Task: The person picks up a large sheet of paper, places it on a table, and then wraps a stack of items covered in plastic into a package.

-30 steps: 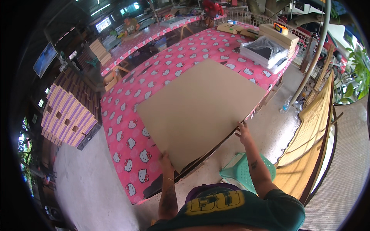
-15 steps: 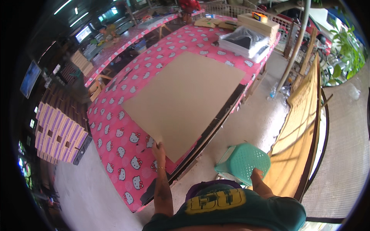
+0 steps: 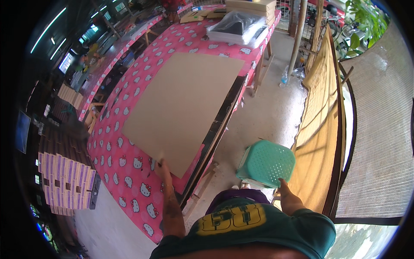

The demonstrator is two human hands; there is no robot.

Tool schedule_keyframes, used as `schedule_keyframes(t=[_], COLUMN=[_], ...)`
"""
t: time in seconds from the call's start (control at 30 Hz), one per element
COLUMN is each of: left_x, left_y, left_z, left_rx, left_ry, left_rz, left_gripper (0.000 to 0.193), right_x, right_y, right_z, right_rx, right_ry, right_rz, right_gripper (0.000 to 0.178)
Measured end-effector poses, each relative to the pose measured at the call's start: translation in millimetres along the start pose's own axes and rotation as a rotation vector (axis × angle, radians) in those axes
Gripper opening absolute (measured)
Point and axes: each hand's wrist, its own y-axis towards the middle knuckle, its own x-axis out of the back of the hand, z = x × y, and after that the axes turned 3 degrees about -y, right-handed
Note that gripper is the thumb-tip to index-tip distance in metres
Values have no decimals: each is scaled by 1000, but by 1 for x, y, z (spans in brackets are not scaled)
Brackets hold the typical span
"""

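Observation:
A large brown cardboard sheet point(image 3: 189, 99) lies flat on the table with the pink cartoon-cat cover point(image 3: 129, 172). My left hand point(image 3: 162, 168) is closed on the sheet's near edge, the thumb side uppermost. Beside me on the right is a green plastic stool point(image 3: 269, 162) with a perforated seat. My right hand point(image 3: 286, 190) is at the near right rim of that seat, thumb over the top, closed on it; its other fingers are hidden below.
Plastic-wrapped white sheets point(image 3: 237, 32) and flat boxes point(image 3: 252, 6) stand on the table's far end. Stacked purple-striped cartons point(image 3: 69, 179) are at left. A yellowish panel point(image 3: 317, 125) and grey mesh screen point(image 3: 377, 142) line the right. A pole point(image 3: 297, 39) rises beyond the stool.
The whole view has shifted, with the table and sheet now further left and higher. Both hands keep their places, the left at the sheet's edge and the right at the stool's rim.

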Motion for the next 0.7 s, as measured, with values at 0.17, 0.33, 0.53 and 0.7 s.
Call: schedule_keyframes(t=[0.17, 0.33, 0.53, 0.7], left_x=[7, 2, -5, -12], left_y=[-13, -16, -14, 2], left_z=[6, -13, -15, -9], left_rx=[-16, 54, 14, 126], left_ry=[129, 120, 156, 36], left_rz=[-40, -11, -9, -68], left_gripper=[31, 33, 37, 47], right_x=[-23, -85, -140, -138], right_y=[-50, -33, -23, 4], right_z=[56, 129, 184, 154], right_rx=[-200, -148, -109, -187], right_ry=[232, 314, 369, 296], right_rz=[175, 430, 434, 354], right_gripper=[78, 93, 98, 92])
